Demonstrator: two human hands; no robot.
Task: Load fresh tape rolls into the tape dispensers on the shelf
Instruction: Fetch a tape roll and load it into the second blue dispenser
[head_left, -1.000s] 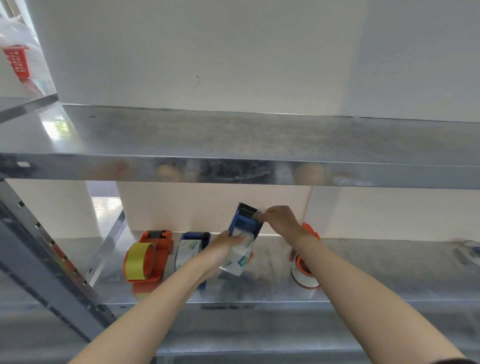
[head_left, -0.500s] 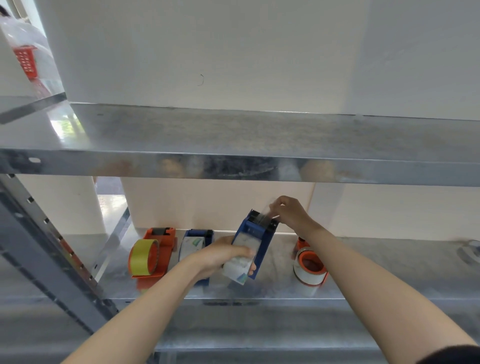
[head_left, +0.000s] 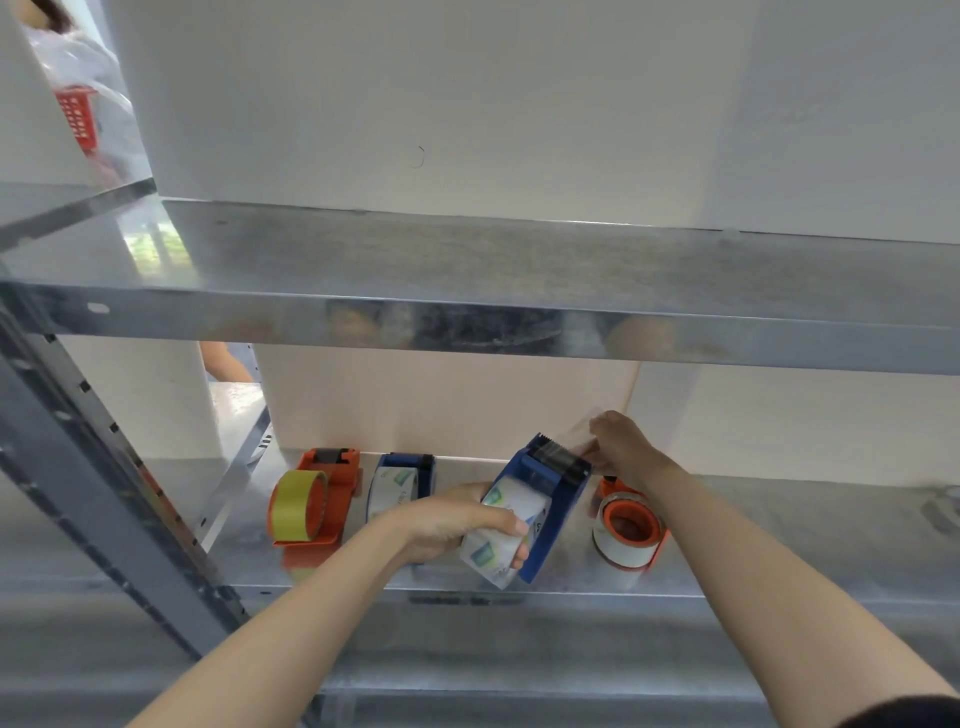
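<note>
My left hand (head_left: 457, 519) grips a blue tape dispenser (head_left: 550, 499) by its clear printed tape roll (head_left: 504, 530), holding it tilted above the lower metal shelf (head_left: 779, 540). At the dispenser's black toothed cutter, my right hand (head_left: 621, 444) pinches the clear tape end (head_left: 587, 431) and holds it stretched up and to the right. On the shelf stand an orange dispenser with a yellow roll (head_left: 311, 501), a second blue dispenser with a printed roll (head_left: 400, 483), and an orange dispenser with a white roll (head_left: 628, 527) behind my right forearm.
An upper metal shelf (head_left: 467, 291) juts out just above the hands. A grey slotted upright (head_left: 104, 467) slants at the left. A small grey object (head_left: 943, 506) lies at the shelf's far right. A red basket (head_left: 78, 114) and another person's sleeve show top left.
My right hand has drawn the clear tape end further up and right past the cutter. The dispenser has tilted slightly in my left hand. The view has shifted a little.
</note>
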